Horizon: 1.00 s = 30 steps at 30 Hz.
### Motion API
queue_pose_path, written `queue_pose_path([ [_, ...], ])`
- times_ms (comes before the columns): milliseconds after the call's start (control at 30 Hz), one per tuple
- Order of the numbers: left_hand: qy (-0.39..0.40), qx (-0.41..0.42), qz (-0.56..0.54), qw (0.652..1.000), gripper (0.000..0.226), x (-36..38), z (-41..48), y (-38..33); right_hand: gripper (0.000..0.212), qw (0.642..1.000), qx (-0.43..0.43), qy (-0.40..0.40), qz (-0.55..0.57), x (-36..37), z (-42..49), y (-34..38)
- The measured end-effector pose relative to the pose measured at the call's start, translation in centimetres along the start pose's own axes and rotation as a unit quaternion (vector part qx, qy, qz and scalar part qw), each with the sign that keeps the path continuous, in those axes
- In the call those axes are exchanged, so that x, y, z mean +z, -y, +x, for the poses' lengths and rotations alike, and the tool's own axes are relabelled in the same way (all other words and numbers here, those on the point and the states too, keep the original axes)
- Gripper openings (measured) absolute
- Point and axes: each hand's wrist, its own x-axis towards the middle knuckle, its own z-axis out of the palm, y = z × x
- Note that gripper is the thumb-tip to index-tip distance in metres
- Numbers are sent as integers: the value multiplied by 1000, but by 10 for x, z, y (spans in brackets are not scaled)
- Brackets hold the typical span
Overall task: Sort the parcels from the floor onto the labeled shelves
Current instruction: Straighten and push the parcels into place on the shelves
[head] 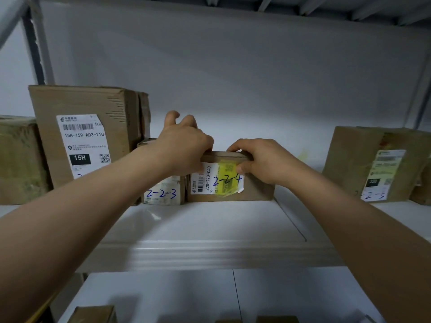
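On the grey shelf (210,224), the parcel (254,192) marked 2-2-4 sits flat, set back from the front lip and close against the small box (163,194) marked 2-2-3 on its left. The left hand (184,145) clasps its top left corner, and the right hand (263,159) holds the top right corner, fingers curled over the top edge and thumb pressed on the front.

A push to the left could shove the small box askew or into the tall box (88,136) behind it. The label (221,180) is lifting at its lower right corner, so a dragging thumb might peel it further and spoil the number.

The parcel's long axis runs left to right along the shelf. Its labelled face points out toward the person, handwriting upright, printed code turned on its side.
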Motion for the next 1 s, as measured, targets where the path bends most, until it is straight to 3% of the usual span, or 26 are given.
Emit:
queue_pose_path([
  [200,6,-5,40,999,45,-8,9,-13,60,1000,-9,21,2,-7,-8,3],
  [300,-31,8,21,999,56,-18,20,-36,56,1000,-12,4,-3,-19,-16,-5],
  [533,-88,21,-80,993,71,-35,62,-114,49,996,69,-63,-9,-77,-47,-65],
  [767,-54,26,-182,982,91,-44,136,-196,40,958,209,-189,-44,-155,-92,-176],
  [900,-15,5,-249,968,103,-50,173,-227,57,943,288,-158,-56,-173,-110,-235],
  [1000,23,1,-305,952,94,-50,188,-237,67,945,302,-121,-36,-177,-116,-261],
])
